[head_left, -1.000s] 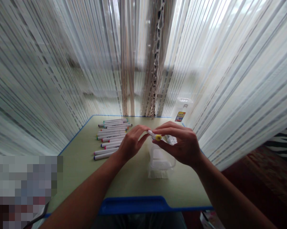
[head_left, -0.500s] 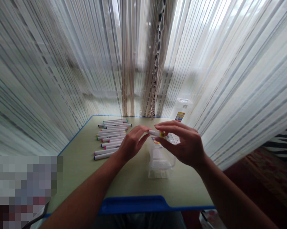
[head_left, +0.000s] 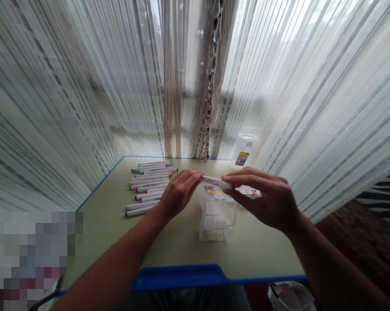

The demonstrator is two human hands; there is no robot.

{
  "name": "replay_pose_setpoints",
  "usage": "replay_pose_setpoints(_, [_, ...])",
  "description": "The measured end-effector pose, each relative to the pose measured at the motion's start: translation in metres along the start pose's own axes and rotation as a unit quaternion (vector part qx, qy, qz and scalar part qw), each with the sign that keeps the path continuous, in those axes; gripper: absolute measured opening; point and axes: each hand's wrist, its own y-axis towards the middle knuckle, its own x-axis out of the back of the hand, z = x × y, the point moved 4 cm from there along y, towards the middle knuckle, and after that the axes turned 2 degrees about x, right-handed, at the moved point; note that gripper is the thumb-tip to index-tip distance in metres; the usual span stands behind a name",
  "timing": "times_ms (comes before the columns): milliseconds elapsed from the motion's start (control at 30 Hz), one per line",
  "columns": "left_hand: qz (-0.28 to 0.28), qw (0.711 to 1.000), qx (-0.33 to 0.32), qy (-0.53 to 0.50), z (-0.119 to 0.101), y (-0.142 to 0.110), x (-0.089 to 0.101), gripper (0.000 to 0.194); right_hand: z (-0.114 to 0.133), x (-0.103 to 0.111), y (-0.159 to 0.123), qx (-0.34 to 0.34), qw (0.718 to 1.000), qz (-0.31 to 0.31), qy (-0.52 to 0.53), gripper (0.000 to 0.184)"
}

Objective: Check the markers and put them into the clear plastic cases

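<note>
A white marker (head_left: pixel 214 181) with a yellow end is held level above the table, between my two hands. My left hand (head_left: pixel 181 190) pinches its left end with the fingertips. At the yellow end, my right hand (head_left: pixel 266 194) grips it between thumb and fingers. Below the marker lies a clear plastic case (head_left: pixel 218 211) with a coloured label, its front part resting on the table. To the left, several white markers (head_left: pixel 149 190) with coloured ends lie in a loose column, some partly hidden behind my left hand.
The pale table (head_left: pixel 107 242) has a blue rim and a blue tray (head_left: pixel 182 276) at its near edge. A clear container (head_left: pixel 247 149) with a label stands at the back right. String curtains (head_left: pixel 133 86) hang behind. A plastic bag (head_left: pixel 290 296) is below the right front edge.
My right hand has shifted to the right with the yellow end, and more of the marker's white barrel shows between my hands. My left hand stays nearly in place.
</note>
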Motion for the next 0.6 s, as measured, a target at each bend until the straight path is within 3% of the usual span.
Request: replay_pose_setpoints(600, [-0.019, 0.999, -0.046, 0.021, -0.005, 0.003, 0.004, 0.035, 0.006, 0.013, -0.002, 0.007, 0.999, -0.003, -0.031, 0.017])
